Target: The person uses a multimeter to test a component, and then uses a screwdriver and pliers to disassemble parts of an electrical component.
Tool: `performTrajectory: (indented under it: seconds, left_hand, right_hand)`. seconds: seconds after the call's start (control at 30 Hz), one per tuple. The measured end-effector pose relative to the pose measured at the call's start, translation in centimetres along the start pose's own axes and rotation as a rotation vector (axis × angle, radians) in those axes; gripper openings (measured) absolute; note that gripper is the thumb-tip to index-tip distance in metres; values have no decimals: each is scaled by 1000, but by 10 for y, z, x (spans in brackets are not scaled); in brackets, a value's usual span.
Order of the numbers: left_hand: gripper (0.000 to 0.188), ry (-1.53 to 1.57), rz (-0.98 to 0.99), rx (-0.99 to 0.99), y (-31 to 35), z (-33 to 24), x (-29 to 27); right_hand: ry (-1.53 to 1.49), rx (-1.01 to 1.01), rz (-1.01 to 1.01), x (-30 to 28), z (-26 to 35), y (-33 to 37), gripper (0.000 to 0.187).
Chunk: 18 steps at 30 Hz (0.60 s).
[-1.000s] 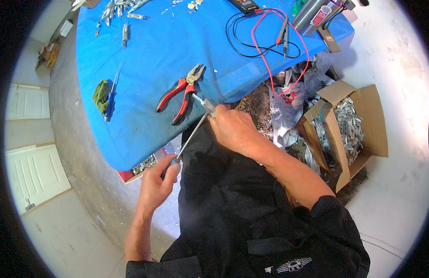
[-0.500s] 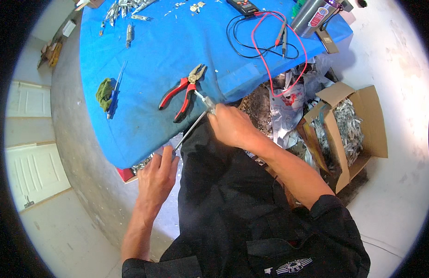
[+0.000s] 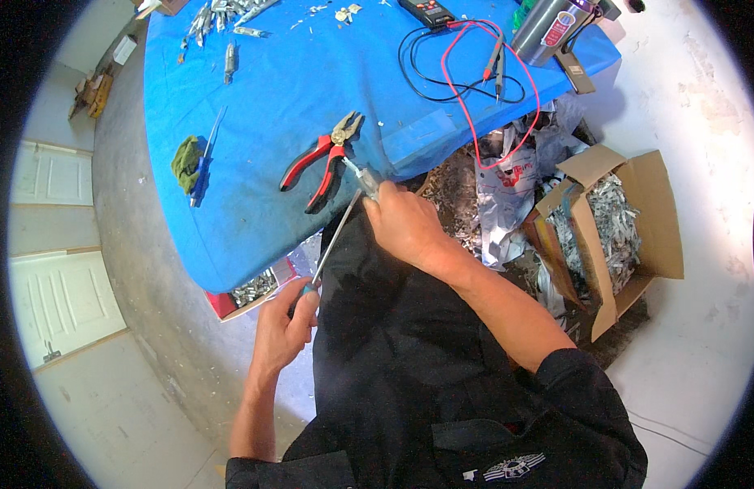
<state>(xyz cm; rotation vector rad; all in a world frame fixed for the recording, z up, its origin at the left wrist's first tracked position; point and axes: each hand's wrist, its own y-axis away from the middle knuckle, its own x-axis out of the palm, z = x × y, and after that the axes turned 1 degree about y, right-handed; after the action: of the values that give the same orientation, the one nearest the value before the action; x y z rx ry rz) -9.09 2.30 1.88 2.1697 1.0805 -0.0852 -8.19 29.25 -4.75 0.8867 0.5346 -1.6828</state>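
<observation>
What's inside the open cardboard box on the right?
The cardboard box holds a heap of thin, silvery-grey scraps. Whatever lies beneath the heap's surface is covered and can't be seen.

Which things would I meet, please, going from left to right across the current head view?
Lower white door, green cloth, left hand, right hand, open cardboard box.

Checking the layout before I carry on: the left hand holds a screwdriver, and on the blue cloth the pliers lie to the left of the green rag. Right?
Not quite: the pliers lie to the right of the green rag, as the head view shows. The left hand does hold a screwdriver, and the pliers are on the blue cloth.
</observation>
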Motion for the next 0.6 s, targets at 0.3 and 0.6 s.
performTrajectory:
  seconds: [0.3, 0.6]
  left_hand:
    - [37, -16, -3, 65, 0, -1, 4]
    - [32, -28, -31, 127, -18, 8, 9]
  right_hand:
    - [31, -6, 3, -2, 2, 1, 31]
    - [10, 12, 15, -5, 4, 1, 31]
